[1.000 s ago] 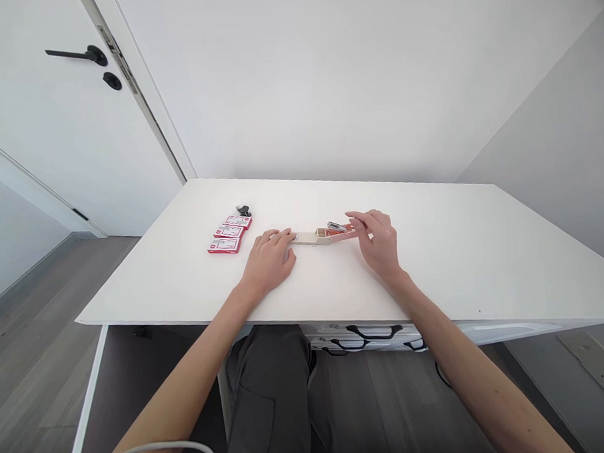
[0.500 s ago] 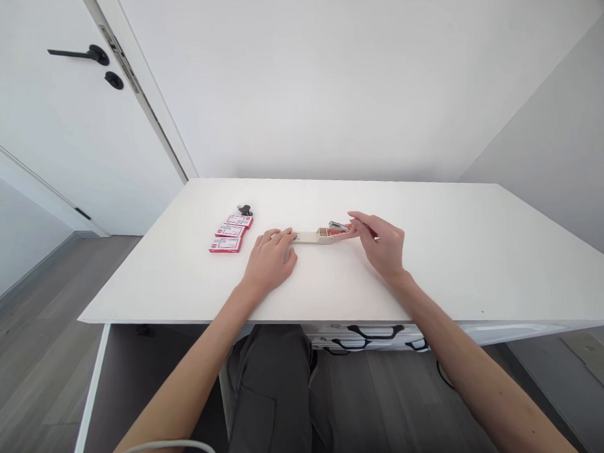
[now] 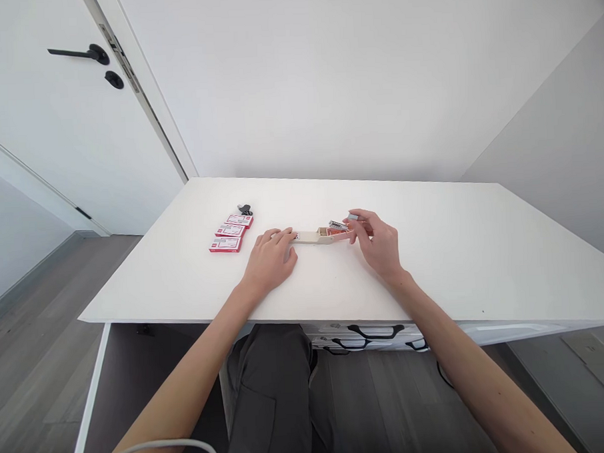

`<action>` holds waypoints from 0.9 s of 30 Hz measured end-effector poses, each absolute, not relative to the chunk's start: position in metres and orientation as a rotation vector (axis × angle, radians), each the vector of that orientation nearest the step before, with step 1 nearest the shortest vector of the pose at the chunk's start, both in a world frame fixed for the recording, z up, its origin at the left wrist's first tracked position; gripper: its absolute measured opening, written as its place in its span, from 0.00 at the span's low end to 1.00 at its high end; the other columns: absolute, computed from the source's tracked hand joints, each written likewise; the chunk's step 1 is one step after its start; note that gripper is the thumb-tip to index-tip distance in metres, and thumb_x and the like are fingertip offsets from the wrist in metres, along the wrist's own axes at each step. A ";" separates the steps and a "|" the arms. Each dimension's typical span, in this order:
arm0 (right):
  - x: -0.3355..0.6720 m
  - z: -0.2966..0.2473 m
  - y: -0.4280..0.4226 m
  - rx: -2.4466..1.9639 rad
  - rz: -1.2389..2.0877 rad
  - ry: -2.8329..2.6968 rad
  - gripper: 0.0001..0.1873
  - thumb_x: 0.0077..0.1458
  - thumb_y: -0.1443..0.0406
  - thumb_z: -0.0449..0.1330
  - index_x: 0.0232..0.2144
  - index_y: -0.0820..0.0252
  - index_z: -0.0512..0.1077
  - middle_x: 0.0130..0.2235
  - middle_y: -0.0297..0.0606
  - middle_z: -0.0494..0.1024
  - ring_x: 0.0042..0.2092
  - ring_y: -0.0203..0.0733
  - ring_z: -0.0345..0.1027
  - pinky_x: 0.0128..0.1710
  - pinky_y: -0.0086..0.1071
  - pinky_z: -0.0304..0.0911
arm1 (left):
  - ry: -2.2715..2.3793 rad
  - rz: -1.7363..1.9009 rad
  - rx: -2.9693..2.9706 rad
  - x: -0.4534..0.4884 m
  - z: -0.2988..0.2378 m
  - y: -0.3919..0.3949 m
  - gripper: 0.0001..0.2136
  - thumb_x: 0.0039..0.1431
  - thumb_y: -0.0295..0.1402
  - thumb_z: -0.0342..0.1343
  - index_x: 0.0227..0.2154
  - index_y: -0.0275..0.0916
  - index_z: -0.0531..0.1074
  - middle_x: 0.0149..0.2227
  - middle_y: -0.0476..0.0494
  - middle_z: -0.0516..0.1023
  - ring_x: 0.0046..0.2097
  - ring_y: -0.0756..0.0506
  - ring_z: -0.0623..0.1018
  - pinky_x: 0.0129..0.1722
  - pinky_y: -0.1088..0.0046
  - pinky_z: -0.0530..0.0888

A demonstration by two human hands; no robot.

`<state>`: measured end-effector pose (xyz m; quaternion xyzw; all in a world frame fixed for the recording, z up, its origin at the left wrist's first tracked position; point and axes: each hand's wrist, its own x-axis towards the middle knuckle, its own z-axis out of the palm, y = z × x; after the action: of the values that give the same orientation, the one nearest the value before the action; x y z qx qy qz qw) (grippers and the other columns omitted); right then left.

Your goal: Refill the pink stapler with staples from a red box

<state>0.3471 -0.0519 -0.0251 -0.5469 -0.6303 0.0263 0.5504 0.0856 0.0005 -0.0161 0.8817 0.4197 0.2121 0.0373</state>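
A cream and pink stapler [image 3: 310, 237] lies opened out on the white desk, its metal magazine tilted up at the right end. My left hand [image 3: 269, 258] presses over the stapler's left end with bent fingers, hiding that end. Between the thumb and fingers of my right hand [image 3: 381, 244] is a small grey strip of staples [image 3: 352, 217], just right of the magazine. The right fingertips are close to the stapler's pink part; whether they touch it I cannot tell.
Left of my left hand, red-and-white staple boxes [image 3: 226, 244] overlap in a row. A small black staple remover-like object [image 3: 244, 209] lies behind them. The white desk [image 3: 458, 246] reaches to the wall, with dark-handled drawers [image 3: 375, 331] below its front edge.
My right hand has shifted slightly left and turned, bringing the grey staple strip into view at its fingertips. My left hand and the stapler stay in place.
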 end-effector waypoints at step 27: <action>0.337 -0.030 -0.041 -1.437 -0.240 -1.542 0.10 0.71 0.61 0.58 0.41 0.47 0.81 0.50 0.34 0.85 0.60 0.52 0.68 0.62 0.54 0.49 | 1.258 0.656 2.713 0.085 -0.018 0.001 0.21 0.70 0.31 0.48 0.62 0.39 0.74 0.65 0.41 0.76 0.65 0.35 0.71 0.66 0.49 0.68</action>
<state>0.3373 -0.0413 -0.0299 -0.5911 -0.6342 -0.0987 0.4885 0.0849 0.0014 -0.0177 0.8854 0.4107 0.2141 0.0400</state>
